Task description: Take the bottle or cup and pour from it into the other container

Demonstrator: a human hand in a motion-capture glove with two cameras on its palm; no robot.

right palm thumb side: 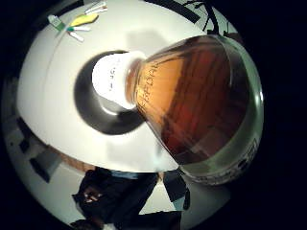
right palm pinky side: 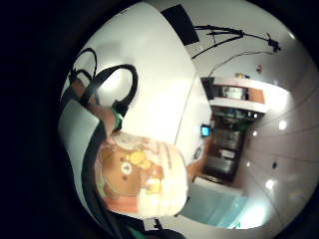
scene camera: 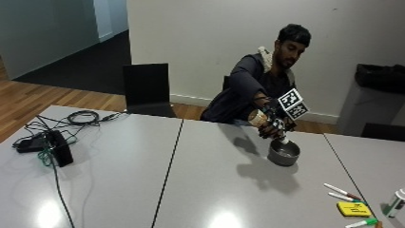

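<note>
In the outside view my gloved right hand (scene camera: pixel 276 125) grips a bottle (scene camera: pixel 258 117) of amber liquid, tilted neck-down over a grey metal bowl (scene camera: pixel 284 152) on the table. The thumb side palm view shows the bottle (right palm thumb side: pixel 196 105) close up, its white cap (right palm thumb side: pixel 112 79) on and hanging above the bowl (right palm thumb side: pixel 91 112). In the little finger side palm view, a bear-printed label (right palm pinky side: pixel 134 174) on the bottle lies against the palm. No liquid shows leaving the bottle.
Markers (scene camera: pixel 342 191), a yellow block (scene camera: pixel 353 208) and a small bottle (scene camera: pixel 396 202) lie at the table's front right. Cables and a black device (scene camera: pixel 57 147) sit at the left. A black chair (scene camera: pixel 147 89) stands behind the grey table (scene camera: pixel 208 190).
</note>
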